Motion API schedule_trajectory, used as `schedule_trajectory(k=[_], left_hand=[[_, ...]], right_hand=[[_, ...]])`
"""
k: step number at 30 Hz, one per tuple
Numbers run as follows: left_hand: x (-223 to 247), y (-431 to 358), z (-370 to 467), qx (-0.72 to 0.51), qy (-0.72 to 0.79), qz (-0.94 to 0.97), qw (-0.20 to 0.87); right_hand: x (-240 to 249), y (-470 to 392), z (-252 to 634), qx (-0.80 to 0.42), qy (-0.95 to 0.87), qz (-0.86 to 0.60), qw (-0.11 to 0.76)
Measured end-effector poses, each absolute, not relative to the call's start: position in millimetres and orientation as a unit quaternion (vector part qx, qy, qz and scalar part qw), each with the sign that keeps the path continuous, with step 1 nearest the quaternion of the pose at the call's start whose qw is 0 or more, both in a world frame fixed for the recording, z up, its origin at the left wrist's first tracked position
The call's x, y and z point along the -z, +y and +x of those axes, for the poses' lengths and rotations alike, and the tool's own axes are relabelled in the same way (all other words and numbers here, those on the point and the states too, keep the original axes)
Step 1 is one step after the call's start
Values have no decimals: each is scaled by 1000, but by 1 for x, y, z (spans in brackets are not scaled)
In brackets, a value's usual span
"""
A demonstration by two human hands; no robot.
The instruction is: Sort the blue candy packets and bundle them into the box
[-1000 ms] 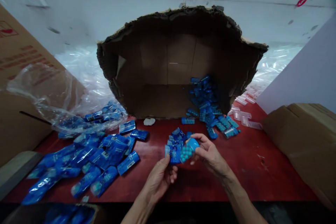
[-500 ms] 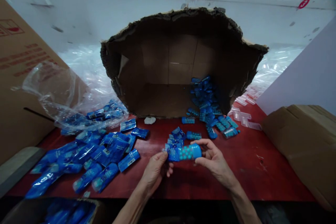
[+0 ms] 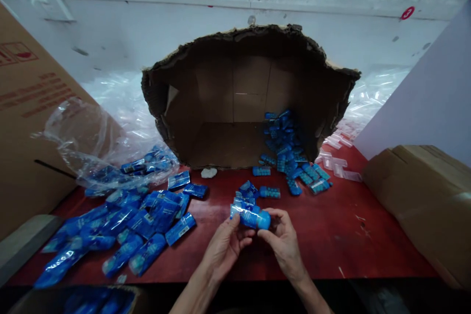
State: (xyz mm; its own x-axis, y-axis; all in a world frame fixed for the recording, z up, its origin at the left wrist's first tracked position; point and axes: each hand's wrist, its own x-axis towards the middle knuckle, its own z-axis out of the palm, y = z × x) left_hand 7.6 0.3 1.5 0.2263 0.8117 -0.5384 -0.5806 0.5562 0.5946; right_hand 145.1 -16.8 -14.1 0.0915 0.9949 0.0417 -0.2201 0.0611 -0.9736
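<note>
A small bottle with a light blue cap (image 3: 264, 219) is held level between my hands, just above the table's front part. A printed blue sleeve (image 3: 247, 215) now surrounds most of its body, hiding the beads. My left hand (image 3: 227, 239) pinches the sleeve's left end between thumb and fingers. My right hand (image 3: 284, 239) is closed round the cap end. Right behind them lie a few flat blue sleeves (image 3: 247, 189) and a loose bottle of turquoise beads (image 3: 270, 192).
Filled blue sleeved bottles (image 3: 147, 221) are heaped at left, by a clear plastic bag (image 3: 84, 132). A torn-open cardboard box (image 3: 217, 144) at the back holds bead bottles (image 3: 285, 144) spilling onto the red table (image 3: 331, 235). Another carton (image 3: 419, 196) stands right; an open box (image 3: 138, 294) sits below the front edge.
The bottle has gone leftward into the sleeve, covering its beads. My right hand has moved left, closer to my left hand. The camera view has tilted up slightly.
</note>
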Motion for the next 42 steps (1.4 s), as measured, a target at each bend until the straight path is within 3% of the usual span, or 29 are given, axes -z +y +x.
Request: schedule_trajectory(k=[6,14,22,35,38,42], left_hand=[[-6,3,6,-426,439,102,785],[-19,2,10,-372,369,100,846],[-15,-2,20,-414,449,141,779],[-21,-3,12,-412,365,151,821],[-28,8,-15,-518,385,78,760],[-41,26,-74,-648,354,-27,673]], right_hand=[[7,0,145,-606,-434,-429,510],[2,13,151,-744,-329,-307,494],[-1,12,153,-676,-425,-322,508],[12,8,154,-726,-392,-294,482],[12,16,156,-649,-464,-389,461],[10,31,154,-382,-644,-525,406]])
